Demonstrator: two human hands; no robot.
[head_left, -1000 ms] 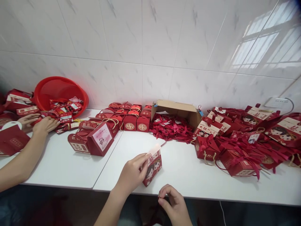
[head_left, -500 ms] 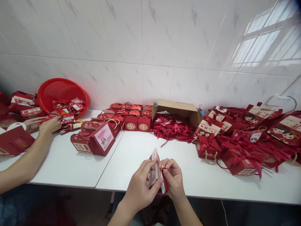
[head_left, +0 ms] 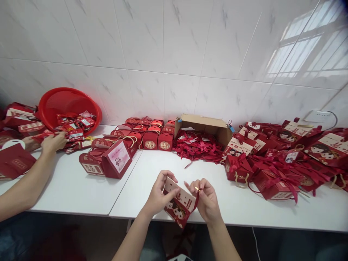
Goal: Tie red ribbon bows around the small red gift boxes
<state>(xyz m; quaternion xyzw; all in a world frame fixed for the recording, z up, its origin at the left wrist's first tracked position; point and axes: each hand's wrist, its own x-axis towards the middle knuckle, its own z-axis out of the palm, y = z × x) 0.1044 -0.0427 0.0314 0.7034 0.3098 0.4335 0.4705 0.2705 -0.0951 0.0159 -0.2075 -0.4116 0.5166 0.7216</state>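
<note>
Box (head_left: 178, 210) has turned from near edge-on to show its printed front, now over the desk's (head_left: 244, 212) front edge. Left hand (head_left: 163, 194): thumb and fingers clasp its upper left. Right hand (head_left: 206, 199): thumb and forefinger pinch the ribbon (head_left: 196, 203). Judgement: brace box, tension ribbon gently, avoid creasing. Bare desk spans seam to tied boxes (head_left: 274, 185), right.
</note>
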